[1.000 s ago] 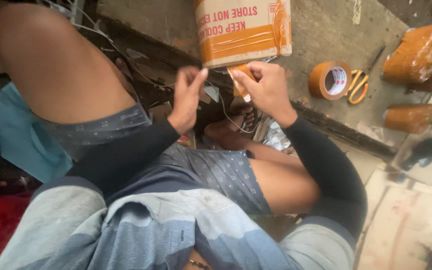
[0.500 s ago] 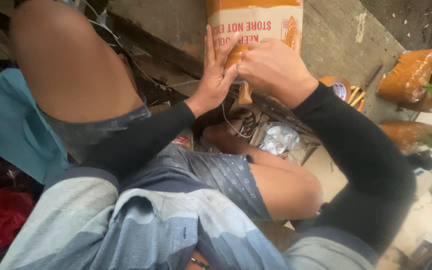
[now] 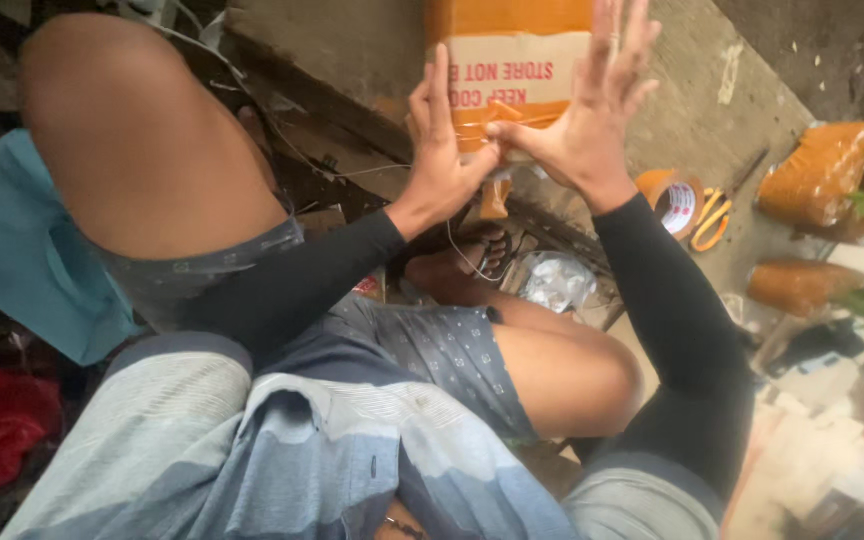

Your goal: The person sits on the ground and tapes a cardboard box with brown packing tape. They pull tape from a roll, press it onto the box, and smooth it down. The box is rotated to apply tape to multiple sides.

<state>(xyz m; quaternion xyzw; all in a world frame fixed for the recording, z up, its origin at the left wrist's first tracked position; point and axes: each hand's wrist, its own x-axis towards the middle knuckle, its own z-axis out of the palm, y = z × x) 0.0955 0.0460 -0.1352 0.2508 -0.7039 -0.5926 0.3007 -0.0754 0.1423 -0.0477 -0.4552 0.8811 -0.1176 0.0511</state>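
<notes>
Hands first: in the upper middle of the frame my left hand (image 3: 442, 160) has its palm flat against the near face of the cardboard box (image 3: 512, 70), fingers straight and together, gripping nothing. My right hand (image 3: 592, 110) is spread wide, fingers fanned upward over the box's right side, thumb reaching left to touch a strip of orange tape (image 3: 487, 125) across the card; it closes on nothing either. The box sits at the top centre on a rough concrete ledge (image 3: 352, 50).

To do this pressing well, I judge the flat palm should steady the face while the thumb rubs the strip down from one end, so no bubble lifts.

The box is matte tan card with a glossy orange wrap above. At the right of the frame lie an orange tape roll (image 3: 674, 200) and yellow-handled scissors (image 3: 712, 220), touching each other. Further right are two shiny tape-wrapped bundles (image 3: 822, 175), lumpy and rounded. A crumpled clear plastic scrap (image 3: 557, 280) lies near the foot
</notes>
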